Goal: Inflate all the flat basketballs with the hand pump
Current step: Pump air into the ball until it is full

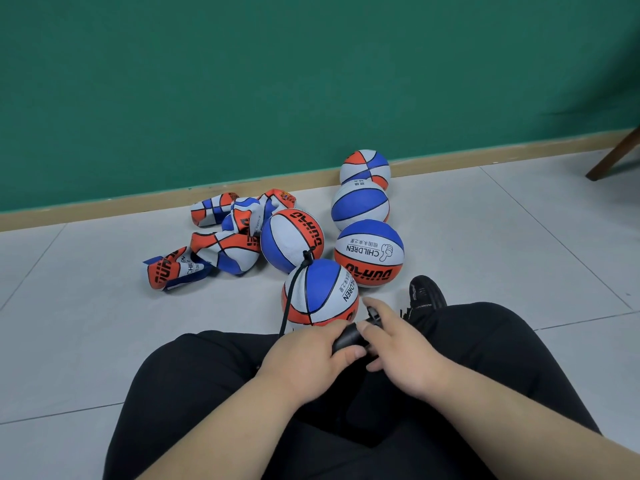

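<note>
The floor is laid with large pale grey tiles with thin dark joints. It meets a plain green wall along a tan skirting board. At the far right edge, a dark wooden chair leg slants down onto the tiles.

A person sits on the floor in black trousers, with one black shoe pointing forward. The hand pump, small and black, is held low over the lap. The left grip is wrapped round its barrel. The right grip pinches the handle end between thumb and fingers.

A thin black hose climbs from the pump over the nearest basketball, which is round and stands just in front of the knees. The hose's far end lies by the next ball, and which ball it plugs into cannot be told.

Three more round balls line up towards the skirting, the farthest one touching it. To the left of them, a heap of flat basketballs lies crumpled on the tiles, all in orange, blue and white.
</note>
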